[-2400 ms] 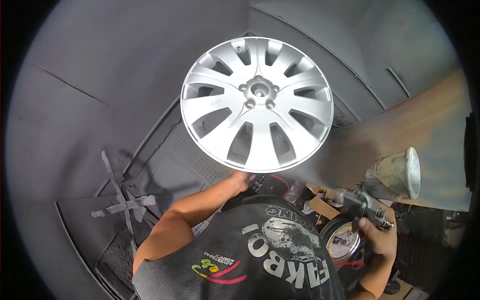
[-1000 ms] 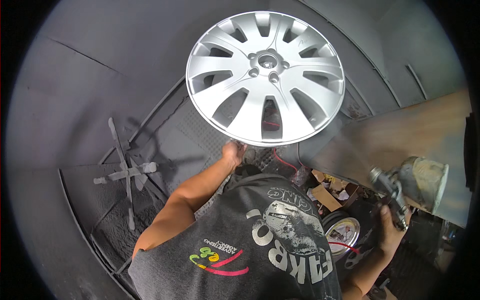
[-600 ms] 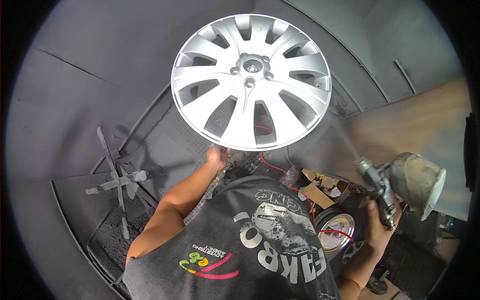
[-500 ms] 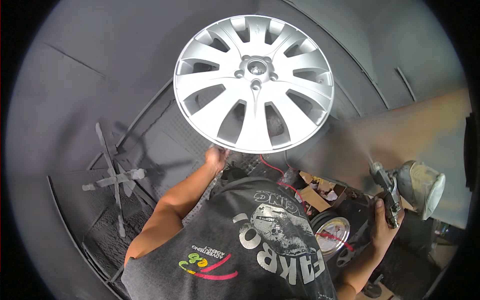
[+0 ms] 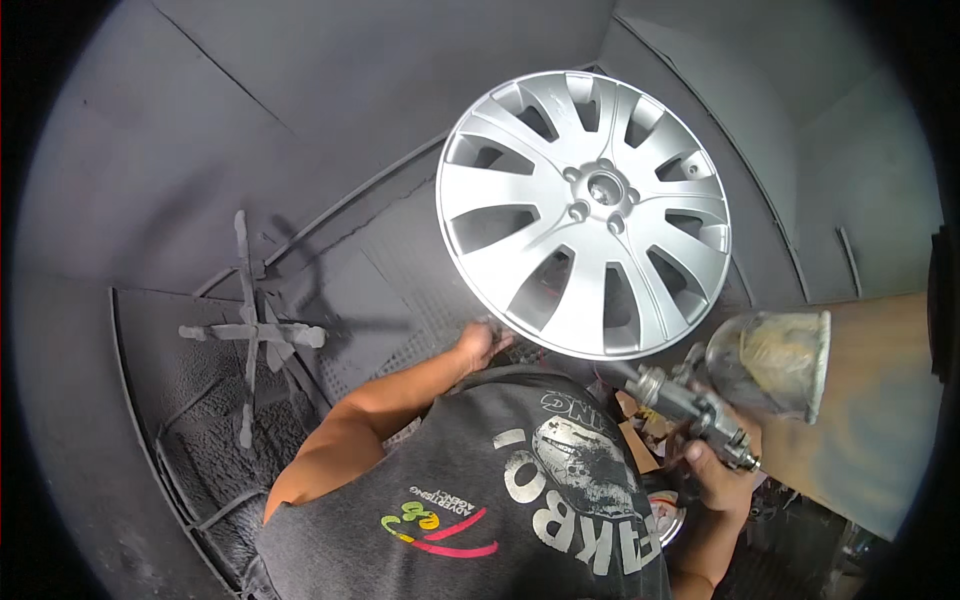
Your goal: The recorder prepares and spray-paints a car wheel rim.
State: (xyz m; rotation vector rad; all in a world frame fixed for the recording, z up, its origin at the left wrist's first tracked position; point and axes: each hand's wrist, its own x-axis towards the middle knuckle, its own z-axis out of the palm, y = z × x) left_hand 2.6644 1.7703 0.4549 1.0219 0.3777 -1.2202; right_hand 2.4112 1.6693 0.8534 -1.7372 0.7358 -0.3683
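A silver multi-spoke wheel rim faces up in front of me, with lug holes around its open centre. Close under its near left edge is my left hand, fingers curled in; what they close on is hidden beneath the rim. My right hand grips a metal spray gun, its nozzle pointing left, just below the rim's near right edge. A large, paint-smeared cup sits on the gun. Faint mist shows near the nozzle.
A paint-crusted cross-shaped stand is at the left. Grey walls surround the area. A tan board stands at the right. Cardboard scraps and a round tin lie low behind the gun.
The rim now appears further right and lower, and turned. My right hand has brought the spray gun leftward, close to the rim's near edge. My left hand stays under the rim's edge.
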